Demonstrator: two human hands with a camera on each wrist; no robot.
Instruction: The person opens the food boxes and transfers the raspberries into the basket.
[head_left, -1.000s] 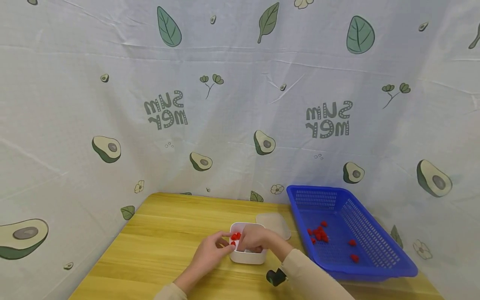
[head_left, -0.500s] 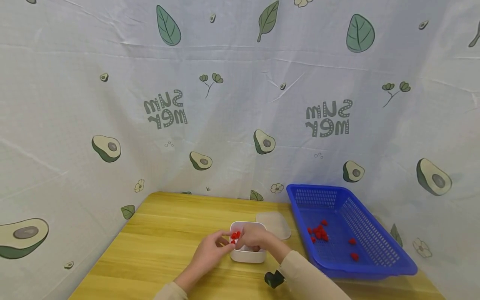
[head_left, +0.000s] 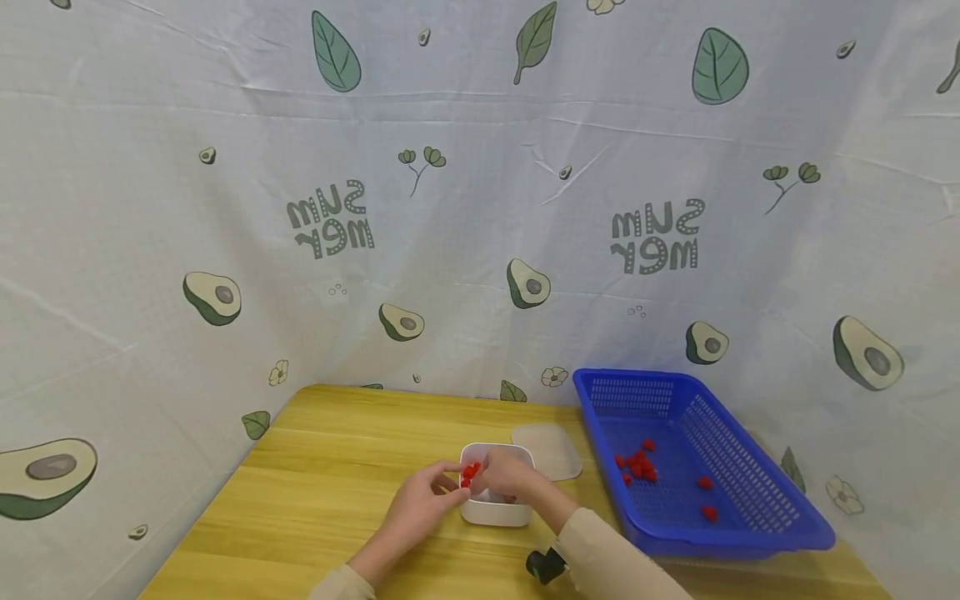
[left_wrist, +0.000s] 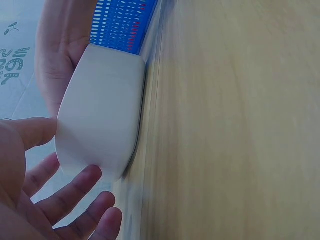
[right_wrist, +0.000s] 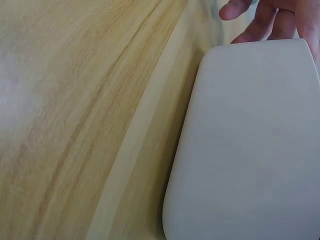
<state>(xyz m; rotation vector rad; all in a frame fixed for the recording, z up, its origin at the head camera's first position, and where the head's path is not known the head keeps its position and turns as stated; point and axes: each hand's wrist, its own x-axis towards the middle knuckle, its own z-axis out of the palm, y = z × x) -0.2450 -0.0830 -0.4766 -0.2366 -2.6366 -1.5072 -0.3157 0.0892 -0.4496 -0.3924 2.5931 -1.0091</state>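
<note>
A small white box (head_left: 495,514) stands on the wooden table, with several small red pieces (head_left: 469,472) at its left inside. My left hand (head_left: 416,504) holds the box's left side, thumb at the near corner and index finger at the far corner. In the left wrist view its thumb meets the rim and the other fingers spread beside the white wall (left_wrist: 102,110). My right hand (head_left: 510,473) reaches over the rim with its fingers down inside, close to the red pieces. Those fingertips are hidden, so I cannot tell whether they pinch a piece.
Behind the box, to the right, lies a flat pale lid (head_left: 547,450). A blue slotted basket (head_left: 720,546) stands at the right with several red pieces (head_left: 641,467) in it. A patterned curtain (head_left: 465,250) hangs behind the table. Something black (head_left: 545,566) sits under the right forearm.
Within the box, my right hand has shifted slightly left, and its forearm has followed. The left hand and the box stay where they were.
</note>
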